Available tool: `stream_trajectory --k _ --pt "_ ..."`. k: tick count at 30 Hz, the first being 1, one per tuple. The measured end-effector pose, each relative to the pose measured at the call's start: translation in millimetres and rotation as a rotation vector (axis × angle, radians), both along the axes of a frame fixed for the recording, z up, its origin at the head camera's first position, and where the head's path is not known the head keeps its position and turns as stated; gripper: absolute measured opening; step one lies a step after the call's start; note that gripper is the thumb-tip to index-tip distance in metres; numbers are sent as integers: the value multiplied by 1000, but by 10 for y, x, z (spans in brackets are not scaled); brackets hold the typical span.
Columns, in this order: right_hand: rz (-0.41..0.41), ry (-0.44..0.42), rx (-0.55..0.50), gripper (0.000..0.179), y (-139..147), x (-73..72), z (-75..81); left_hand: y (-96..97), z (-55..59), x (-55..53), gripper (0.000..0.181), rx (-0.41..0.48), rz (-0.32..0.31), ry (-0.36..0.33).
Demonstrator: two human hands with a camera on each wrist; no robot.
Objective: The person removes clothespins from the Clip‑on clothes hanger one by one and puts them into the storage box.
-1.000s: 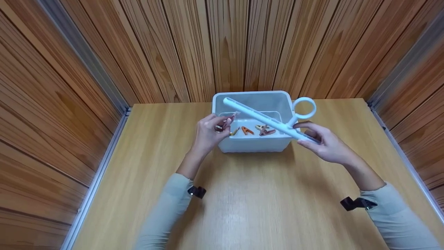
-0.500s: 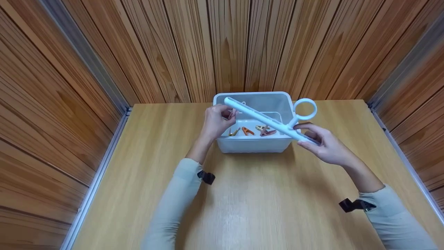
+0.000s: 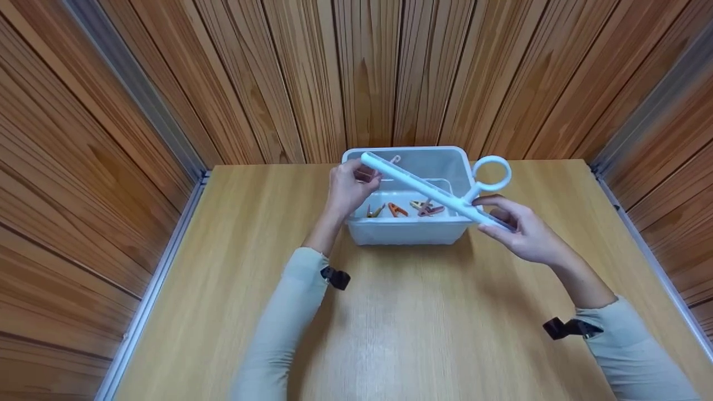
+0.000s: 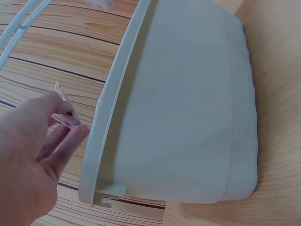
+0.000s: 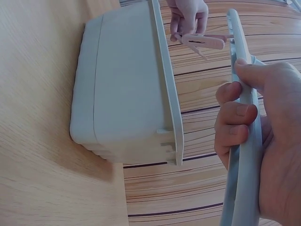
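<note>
My right hand (image 3: 515,228) grips the lower end of a light-blue plastic hanger bar (image 3: 418,186) with a ring (image 3: 491,174) at its side. The bar slants up to the left over a pale plastic bin (image 3: 406,233). Near its raised end, my left hand (image 3: 351,186) pinches a pink clothespin (image 4: 66,115) between thumb and fingers, above the bin's rim. In the right wrist view the pink clothespin (image 5: 207,42) reaches toward the bar; whether it touches is unclear. Another pink clip end (image 3: 395,160) shows behind the bar.
On the bin's floor lie several clothespins, among them an orange clothespin (image 3: 397,210) and a yellowish clothespin (image 3: 376,211). The bin stands at the back of a wooden table (image 3: 390,323), close to the plank wall (image 3: 367,83).
My left hand has moved up and slightly right toward the bar's raised end, bringing the pink clothespin along. The right hand and bar have stayed nearly still.
</note>
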State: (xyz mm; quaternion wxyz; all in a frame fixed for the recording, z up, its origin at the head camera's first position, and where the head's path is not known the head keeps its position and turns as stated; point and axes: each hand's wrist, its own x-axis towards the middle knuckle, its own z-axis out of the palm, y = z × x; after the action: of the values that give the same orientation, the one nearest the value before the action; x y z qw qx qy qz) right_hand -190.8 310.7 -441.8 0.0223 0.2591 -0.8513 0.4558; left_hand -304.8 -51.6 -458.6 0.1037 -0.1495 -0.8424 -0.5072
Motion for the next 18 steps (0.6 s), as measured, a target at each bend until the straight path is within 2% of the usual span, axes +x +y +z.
stream_trajectory --k 3,6,13,18 --pt "1 6 0 39 2 -1 4 2 -25 -6 37 81 -19 16" --pt "5 3 -4 40 5 -3 6 2 -47 -8 48 119 -31 27" --pt "2 -8 -6 40 6 -4 19 11 -73 3 40 119 -28 22" --pt "-14 -22 -4 40 -2 -8 53 14 -100 35 41 80 -18 17"
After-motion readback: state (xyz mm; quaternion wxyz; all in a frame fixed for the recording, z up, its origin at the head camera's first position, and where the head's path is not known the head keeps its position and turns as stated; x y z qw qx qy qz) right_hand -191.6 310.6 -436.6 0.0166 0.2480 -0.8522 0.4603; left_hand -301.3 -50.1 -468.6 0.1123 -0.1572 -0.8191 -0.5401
